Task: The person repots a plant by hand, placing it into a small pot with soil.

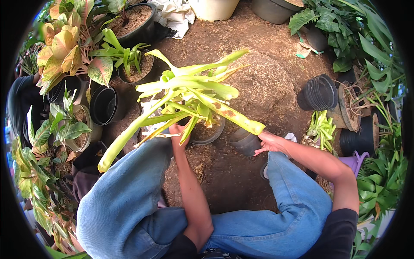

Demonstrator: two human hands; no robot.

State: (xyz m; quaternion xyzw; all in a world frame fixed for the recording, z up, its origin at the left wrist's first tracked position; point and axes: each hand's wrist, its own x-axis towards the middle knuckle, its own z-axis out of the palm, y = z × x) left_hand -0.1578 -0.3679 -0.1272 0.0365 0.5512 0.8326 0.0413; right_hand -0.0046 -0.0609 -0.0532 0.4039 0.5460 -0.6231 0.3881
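A large bromeliad-like plant with long pale green strap leaves, some browned and spotted, spreads out in front of me. Below it, a round pot holding brown growing medium is partly covered by the leaves. My left hand is at the plant's near left side, its fingers largely hidden by foliage, so its grip is not visible. To the right, my right hand holds a small dark plastic pot by its side, tilted just above or on the soil. One long spotted leaf tip overlaps that hand's fingers.
Loose medium lies heaped on the soil. Stacked black pots and a bundle of trimmed green plants are at right. An empty black pot and potted plants line the left. A cream pot stands at the back.
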